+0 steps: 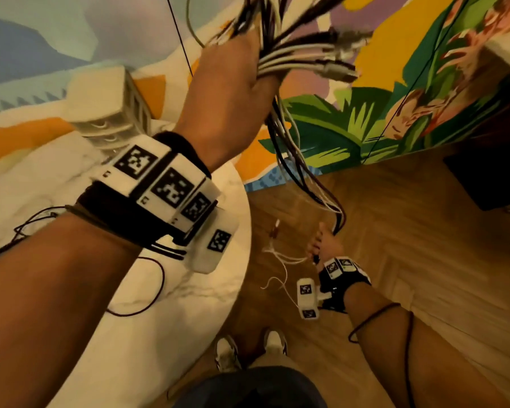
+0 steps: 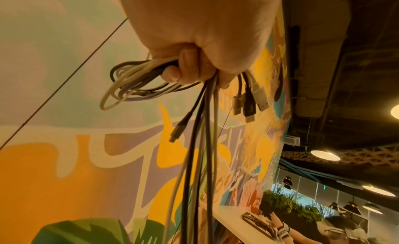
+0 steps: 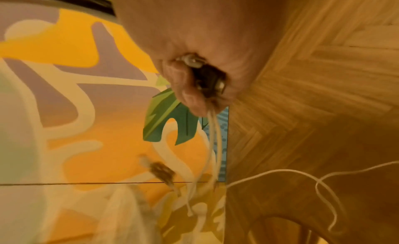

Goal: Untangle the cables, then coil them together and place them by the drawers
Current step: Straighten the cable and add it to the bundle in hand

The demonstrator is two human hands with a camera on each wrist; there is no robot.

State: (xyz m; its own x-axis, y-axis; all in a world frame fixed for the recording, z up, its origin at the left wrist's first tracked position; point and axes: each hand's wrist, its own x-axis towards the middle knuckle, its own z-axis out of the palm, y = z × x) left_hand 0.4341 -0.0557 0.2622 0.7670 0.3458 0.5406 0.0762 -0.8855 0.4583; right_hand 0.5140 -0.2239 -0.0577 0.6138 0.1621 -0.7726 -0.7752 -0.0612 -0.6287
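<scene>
I am gripping the cables point(image 1: 295, 58) high up in my left hand point(image 1: 233, 92), fingers curled round them, while my right hand point(image 1: 326, 245) is clutching their lower ends down above the floor point(image 1: 395, 245), the drawers point(image 1: 112, 113) standing on the table point(image 1: 159, 290).

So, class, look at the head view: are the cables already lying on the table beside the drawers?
No: the cables hang in the air, stretched between the raised left hand and the lowered right hand.
</scene>
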